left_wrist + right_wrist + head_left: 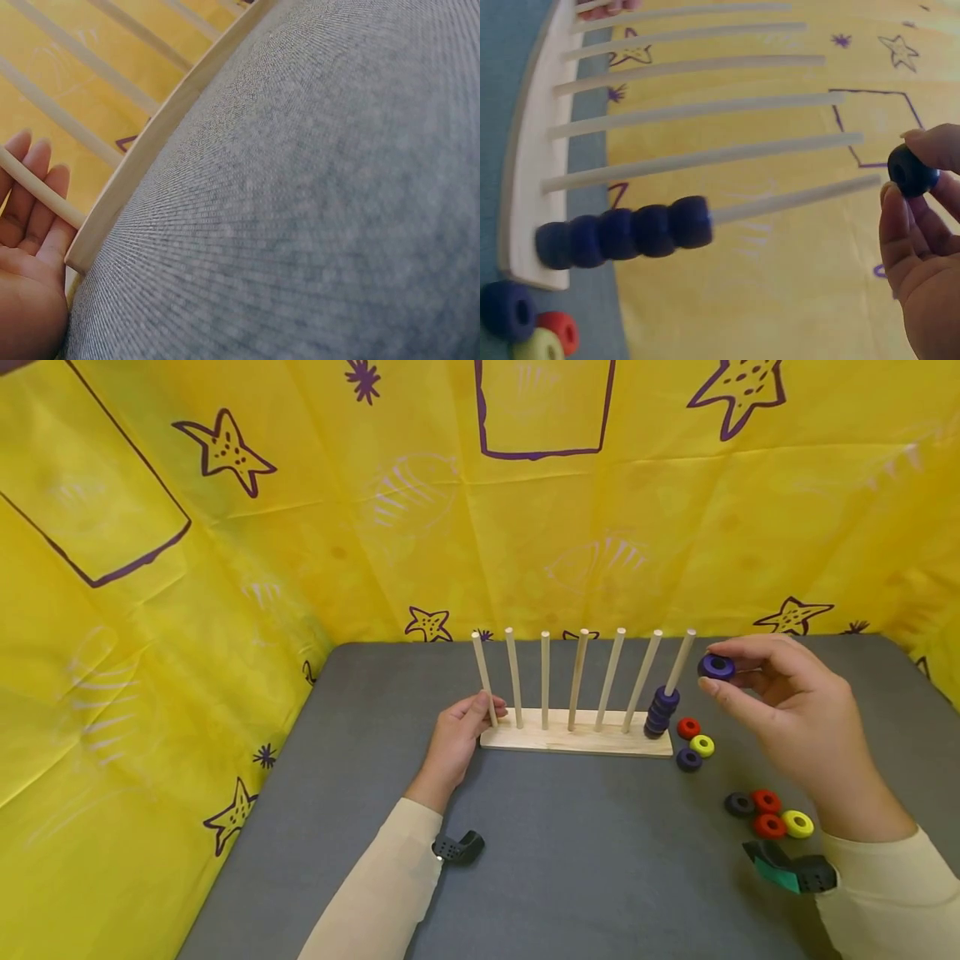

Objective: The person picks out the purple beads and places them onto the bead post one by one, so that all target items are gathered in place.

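A wooden peg rack (555, 739), a light board with several upright pegs, stands on the grey table. My left hand (459, 731) holds its left end, with the fingers behind the end peg (41, 187) and the thumb at its near side. Several dark blue rings (630, 232) are stacked at the foot of the rightmost peg, whose upper part is bare. My right hand (806, 710) pinches another dark blue ring (717, 667) between thumb and fingertips. In the right wrist view this ring (913, 171) is close to the tip of the rightmost peg (802, 201).
Beside the rack's right end lie a red ring (688, 727), a yellow ring (702, 745) and a dark blue ring (689, 760). Nearer, below my right hand, is a second group of red, yellow and dark rings (769, 826). Yellow patterned cloth (525, 543) hangs behind the table.
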### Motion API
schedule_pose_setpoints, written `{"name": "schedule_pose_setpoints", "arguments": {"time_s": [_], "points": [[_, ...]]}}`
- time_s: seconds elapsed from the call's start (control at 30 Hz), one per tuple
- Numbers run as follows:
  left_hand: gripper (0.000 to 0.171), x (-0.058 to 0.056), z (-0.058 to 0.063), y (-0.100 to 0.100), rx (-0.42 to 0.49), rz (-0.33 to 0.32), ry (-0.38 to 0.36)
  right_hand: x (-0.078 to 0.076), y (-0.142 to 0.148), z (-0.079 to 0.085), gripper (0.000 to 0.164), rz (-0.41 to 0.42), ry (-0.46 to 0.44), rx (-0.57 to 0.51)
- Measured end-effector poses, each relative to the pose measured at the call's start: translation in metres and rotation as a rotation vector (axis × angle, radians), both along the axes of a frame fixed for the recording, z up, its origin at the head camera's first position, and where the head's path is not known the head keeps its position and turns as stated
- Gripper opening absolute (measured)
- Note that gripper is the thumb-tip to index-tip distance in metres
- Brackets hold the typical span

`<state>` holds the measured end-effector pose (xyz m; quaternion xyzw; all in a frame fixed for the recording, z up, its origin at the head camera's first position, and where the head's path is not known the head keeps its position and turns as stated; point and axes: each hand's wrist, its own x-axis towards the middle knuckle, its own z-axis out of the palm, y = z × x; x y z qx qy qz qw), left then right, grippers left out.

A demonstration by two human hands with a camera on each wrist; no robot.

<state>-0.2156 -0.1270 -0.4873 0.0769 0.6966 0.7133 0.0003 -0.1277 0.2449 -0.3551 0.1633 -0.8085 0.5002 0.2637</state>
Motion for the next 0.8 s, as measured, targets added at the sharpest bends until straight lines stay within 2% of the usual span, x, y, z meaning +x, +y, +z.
{"name": "schedule_pose_setpoints", "arguments": {"time_s": [0.27,0.6,0.8], "points": [[0.045,0.000,0.000,0.000,-0.005,0.001,-0.003,-0.010,-0.004,0.015,0.042,0.000,0.012,-0.021],[0.046,0.000,-0.001,0.001,-0.001,-0.003,0.003,-0.018,-0.007,0.021,0.041,-0.047,-0.027,-0.014],[0.046,0.000,-0.001,0.000,-0.002,0.000,0.004,-0.023,-0.010,0.023,0.040,-0.035,-0.041,-0.026]]}}
